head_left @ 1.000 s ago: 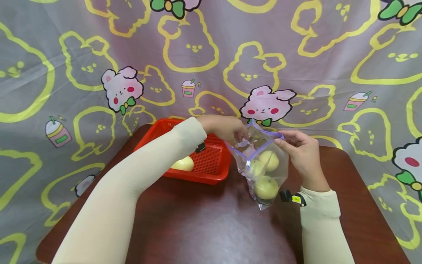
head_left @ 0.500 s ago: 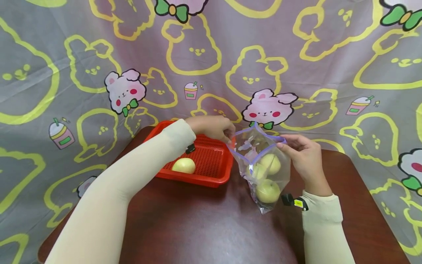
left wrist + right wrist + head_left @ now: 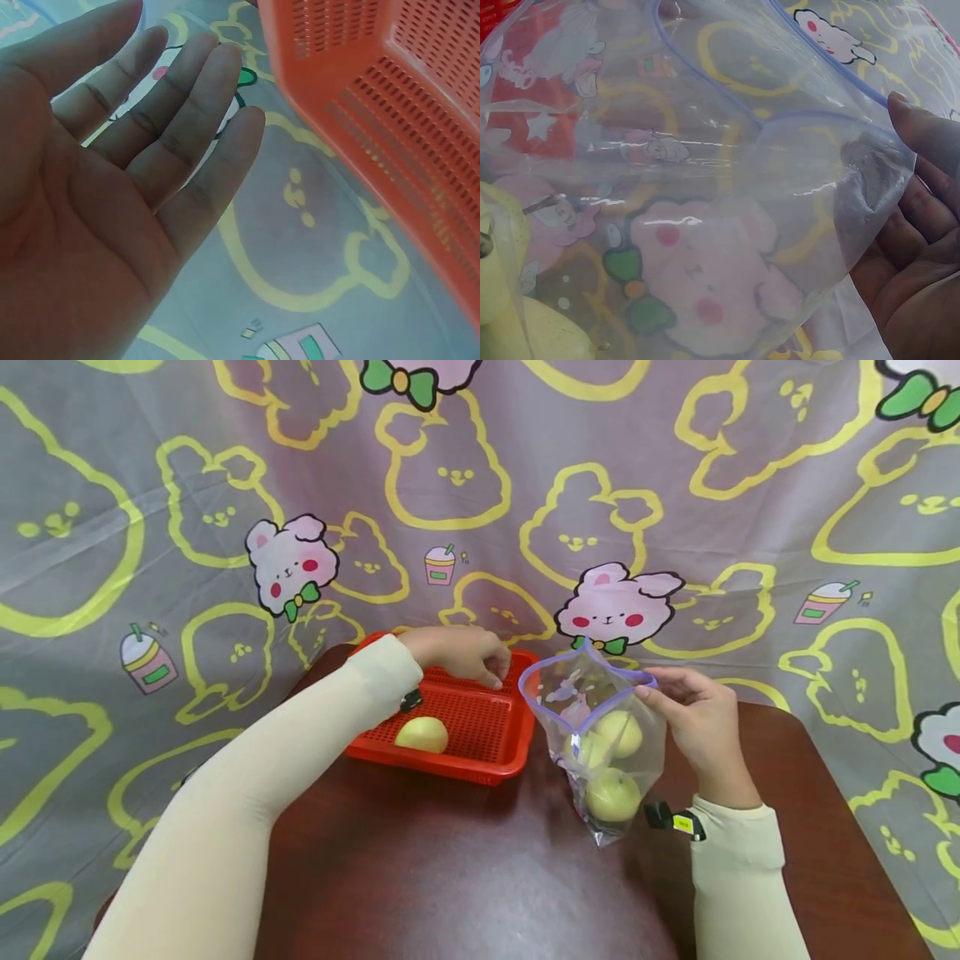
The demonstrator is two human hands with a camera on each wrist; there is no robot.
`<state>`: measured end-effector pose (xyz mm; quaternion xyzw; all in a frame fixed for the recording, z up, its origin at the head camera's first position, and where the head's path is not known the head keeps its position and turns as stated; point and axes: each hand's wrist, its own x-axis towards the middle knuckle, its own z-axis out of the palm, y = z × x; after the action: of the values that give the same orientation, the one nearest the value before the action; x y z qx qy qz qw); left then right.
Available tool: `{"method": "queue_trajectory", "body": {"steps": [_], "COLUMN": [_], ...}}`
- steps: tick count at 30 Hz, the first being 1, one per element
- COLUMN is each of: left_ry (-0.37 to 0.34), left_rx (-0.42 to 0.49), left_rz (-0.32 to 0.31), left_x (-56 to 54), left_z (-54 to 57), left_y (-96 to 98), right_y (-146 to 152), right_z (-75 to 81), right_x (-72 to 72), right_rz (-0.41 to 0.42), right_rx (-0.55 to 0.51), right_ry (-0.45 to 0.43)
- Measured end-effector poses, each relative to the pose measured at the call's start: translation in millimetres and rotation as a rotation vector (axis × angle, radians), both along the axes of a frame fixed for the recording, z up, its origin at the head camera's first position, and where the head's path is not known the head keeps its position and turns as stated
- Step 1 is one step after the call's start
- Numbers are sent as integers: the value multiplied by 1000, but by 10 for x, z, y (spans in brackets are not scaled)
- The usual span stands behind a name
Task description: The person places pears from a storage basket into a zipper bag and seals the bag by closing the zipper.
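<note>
My right hand pinches the right edge of a clear zip bag between thumb and fingers. The bag's purple-rimmed mouth gapes upward, and three round, pale yellow fruits with short stems, like pears, show inside it. In the right wrist view, pink cartoon prints cover part of the plastic, and the thumb presses on the rim. My left hand hovers over the back of a red basket, holding nothing. Its fingers are spread and loosely bent in the left wrist view. One more fruit lies in the basket.
A brown table with rounded corners lies under everything. Behind it hangs a grey cloth with yellow outlines and rabbit faces. The basket stands left of the bag, close to the cloth.
My left hand has drawn out of the bag's mouth and moved left over the basket. The right hand keeps its grip on the bag, and the fruit in the basket shows more fully.
</note>
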<state>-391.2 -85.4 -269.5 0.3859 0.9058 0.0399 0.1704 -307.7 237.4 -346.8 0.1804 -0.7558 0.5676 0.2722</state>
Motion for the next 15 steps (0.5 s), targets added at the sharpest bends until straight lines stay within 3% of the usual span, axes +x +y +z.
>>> {"method": "queue_trajectory", "body": {"steps": [15], "left_ry": [-87], "left_rx": [8], "left_rz": [129], "left_x": [110], "left_z": [-261], "left_y": [-536], "right_y": [4], "right_z": [8], "right_x": [8], "right_rz": [19], "right_rx": [-12], "right_ry": [-12]}}
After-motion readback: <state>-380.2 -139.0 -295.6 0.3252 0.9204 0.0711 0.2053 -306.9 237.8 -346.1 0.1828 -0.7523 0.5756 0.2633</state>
